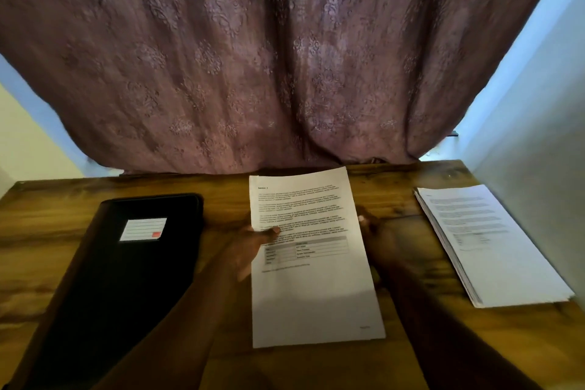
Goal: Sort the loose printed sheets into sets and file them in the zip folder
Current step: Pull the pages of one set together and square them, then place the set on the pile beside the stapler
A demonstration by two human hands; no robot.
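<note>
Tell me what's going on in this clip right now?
A person holds one printed sheet over a wooden desk. The left hand pinches its left edge with the thumb on top; the right hand grips the right edge. A stack of more sheets lies on the desk to the right. The black folder lies closed on the left, nothing filed into it at this moment.

One held printed sheet (311, 250), one paper stack (487, 244), one zip folder (126, 263), two hands (243, 250).
</note>
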